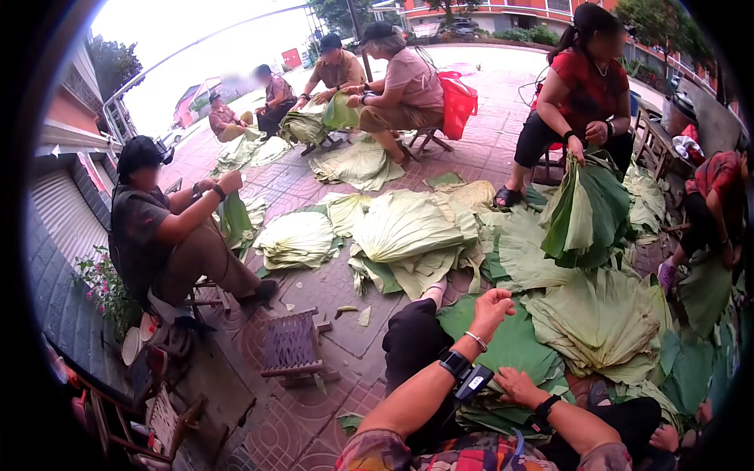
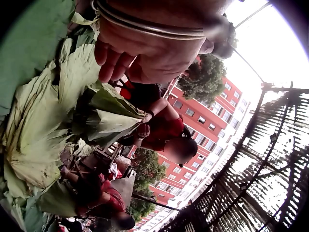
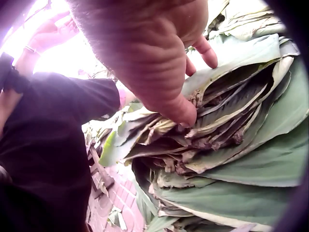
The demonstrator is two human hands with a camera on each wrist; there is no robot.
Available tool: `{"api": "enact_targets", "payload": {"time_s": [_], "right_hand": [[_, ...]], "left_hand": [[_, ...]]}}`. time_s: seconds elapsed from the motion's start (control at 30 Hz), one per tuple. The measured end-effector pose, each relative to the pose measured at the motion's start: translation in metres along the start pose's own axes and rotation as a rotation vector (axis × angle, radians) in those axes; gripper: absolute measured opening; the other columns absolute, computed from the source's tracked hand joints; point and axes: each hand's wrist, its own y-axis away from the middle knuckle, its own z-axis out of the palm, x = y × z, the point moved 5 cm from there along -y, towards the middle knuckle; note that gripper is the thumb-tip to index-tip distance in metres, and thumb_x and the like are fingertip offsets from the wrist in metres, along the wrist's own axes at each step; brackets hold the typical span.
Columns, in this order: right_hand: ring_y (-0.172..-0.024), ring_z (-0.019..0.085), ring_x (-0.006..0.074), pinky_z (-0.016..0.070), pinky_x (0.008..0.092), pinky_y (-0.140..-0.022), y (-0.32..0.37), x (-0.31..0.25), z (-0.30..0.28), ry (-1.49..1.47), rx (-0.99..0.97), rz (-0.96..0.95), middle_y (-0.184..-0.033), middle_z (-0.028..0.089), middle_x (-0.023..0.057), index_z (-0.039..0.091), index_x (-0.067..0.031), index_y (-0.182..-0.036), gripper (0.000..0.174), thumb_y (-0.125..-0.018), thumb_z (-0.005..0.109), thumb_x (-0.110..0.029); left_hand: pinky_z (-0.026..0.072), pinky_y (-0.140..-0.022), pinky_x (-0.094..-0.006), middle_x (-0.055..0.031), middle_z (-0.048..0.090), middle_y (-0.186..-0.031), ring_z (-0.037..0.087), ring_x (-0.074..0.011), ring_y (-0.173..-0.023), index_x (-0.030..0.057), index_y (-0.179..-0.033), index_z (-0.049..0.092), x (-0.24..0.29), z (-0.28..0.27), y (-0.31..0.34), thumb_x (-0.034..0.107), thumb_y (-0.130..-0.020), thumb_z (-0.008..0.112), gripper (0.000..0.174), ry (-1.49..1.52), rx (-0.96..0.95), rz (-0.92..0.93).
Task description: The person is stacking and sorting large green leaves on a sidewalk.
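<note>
My left hand [image 1: 492, 312] is raised above a stack of large green leaves [image 1: 522, 345], its fingers loosely bent. Nothing shows in its grasp in the left wrist view, where a bangle [image 2: 149, 28] circles the wrist. On the near side of that stack rests my right hand [image 1: 518, 386]. The right wrist view shows its thumb [image 3: 181, 112] against the folded edge, among shrivelled brown stem ends [image 3: 207, 137], while other fingers lie over the pale top leaf [image 3: 231, 63]. Layered leaves [image 3: 260, 166] fan out below the thumb.
Pale leaf piles [image 1: 408, 228] cover the paving ahead, and another pile [image 1: 601, 318] lies at the right. A person in red [image 1: 585, 94] holds a leaf bundle [image 1: 589, 208]. Another person sits at left [image 1: 149, 212], near a low woven stool [image 1: 292, 343]. Several people sit farther back.
</note>
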Motion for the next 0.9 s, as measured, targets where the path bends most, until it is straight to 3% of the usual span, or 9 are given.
{"api": "enact_targets", "payload": {"time_s": [0.07,0.17,0.27,0.37,0.53,0.6,0.7,0.83,0.9], "right_hand": [[-0.109,0.041,0.0317,0.0421,0.0428,-0.077,-0.002,0.007,0.001,-0.002,0.04,-0.009,-0.116,0.042,0.0164,0.042,-0.0059,-0.117,0.057,-0.068,0.064,-0.024],[-0.096,0.049,0.0333,0.0444,0.042,-0.072,-0.012,0.02,-0.004,-0.231,0.036,-0.033,-0.103,0.05,0.0183,0.045,-0.0056,-0.113,0.045,-0.071,0.056,-0.016],[-0.069,0.056,0.0359,0.0448,0.0428,-0.057,-0.019,0.029,-0.026,-0.125,0.135,0.086,-0.076,0.057,0.0156,0.051,-0.0076,-0.095,0.023,-0.072,0.047,-0.011],[-0.068,0.055,0.0351,0.0437,0.0429,-0.056,-0.024,0.051,-0.032,-0.141,0.271,0.125,-0.074,0.057,0.0148,0.051,-0.0082,-0.089,0.017,-0.073,0.047,-0.009],[-0.069,0.055,0.0351,0.0428,0.0431,-0.056,-0.015,0.062,-0.098,-0.082,0.393,0.315,-0.071,0.056,0.0164,0.053,-0.0084,-0.081,0.009,-0.074,0.048,-0.009],[-0.07,0.055,0.0363,0.0426,0.0436,-0.057,-0.008,0.077,-0.112,-0.174,0.581,0.355,-0.071,0.056,0.0174,0.054,-0.0071,-0.079,0.007,-0.073,0.05,-0.009],[-0.07,0.054,0.0371,0.0435,0.0412,-0.06,0.002,0.112,-0.119,-0.216,0.632,0.458,-0.073,0.057,0.0187,0.055,-0.0056,-0.084,0.012,-0.073,0.051,-0.007],[-0.07,0.056,0.0349,0.0441,0.038,-0.063,0.023,0.157,-0.131,-0.322,0.787,0.438,-0.071,0.055,0.0204,0.055,-0.0034,-0.089,0.018,-0.072,0.053,-0.006],[-0.069,0.058,0.0284,0.0447,0.033,-0.063,0.04,0.182,-0.136,-0.388,0.921,0.497,-0.073,0.058,0.0161,0.054,-0.0008,-0.092,0.018,-0.075,0.051,-0.004]], "left_hand": [[0.0412,-0.054,-0.0214,-0.0038,0.062,-0.085,0.06,-0.0102,-0.069,0.0056,-0.097,0.054,-0.001,0.001,0.0,0.011,-0.08,0.052,0.018,-0.007,0.013,-0.011],[0.0412,-0.054,-0.0214,-0.004,0.062,-0.085,0.061,-0.0103,-0.069,0.0054,-0.097,0.054,0.0,0.003,0.0,0.011,-0.08,0.053,0.018,-0.022,0.006,-0.003],[0.041,-0.055,-0.0212,-0.0039,0.062,-0.085,0.061,-0.0104,-0.069,0.0053,-0.097,0.054,-0.002,0.005,-0.001,0.012,-0.08,0.053,0.018,-0.045,0.001,0.002],[0.041,-0.055,-0.0212,-0.004,0.062,-0.084,0.061,-0.0106,-0.07,0.0051,-0.097,0.054,0.0,0.006,0.0,0.011,-0.08,0.053,0.018,-0.041,0.008,-0.01],[0.0408,-0.054,-0.0209,-0.0041,0.062,-0.085,0.061,-0.0107,-0.07,0.0053,-0.098,0.054,-0.002,0.005,-0.001,0.011,-0.081,0.053,0.018,-0.042,-0.007,0.004],[0.0406,-0.054,-0.0204,-0.0039,0.062,-0.085,0.061,-0.0102,-0.07,0.005,-0.098,0.054,0.0,0.006,0.0,0.011,-0.081,0.052,0.018,-0.022,-0.015,0.011],[0.0406,-0.054,-0.0202,-0.0038,0.062,-0.085,0.06,-0.0098,-0.07,0.0043,-0.099,0.053,0.001,0.007,0.001,0.011,-0.081,0.053,0.019,-0.011,-0.018,-0.003],[0.0407,-0.054,-0.0201,-0.0038,0.062,-0.085,0.06,-0.0096,-0.07,0.0042,-0.099,0.053,0.0,0.006,0.0,0.011,-0.081,0.053,0.019,-0.062,-0.006,-0.006],[0.0409,-0.054,-0.0202,-0.0042,0.062,-0.085,0.061,-0.0102,-0.07,0.004,-0.099,0.053,0.0,0.007,0.0,0.011,-0.08,0.053,0.02,-0.056,-0.014,-0.011]]}}
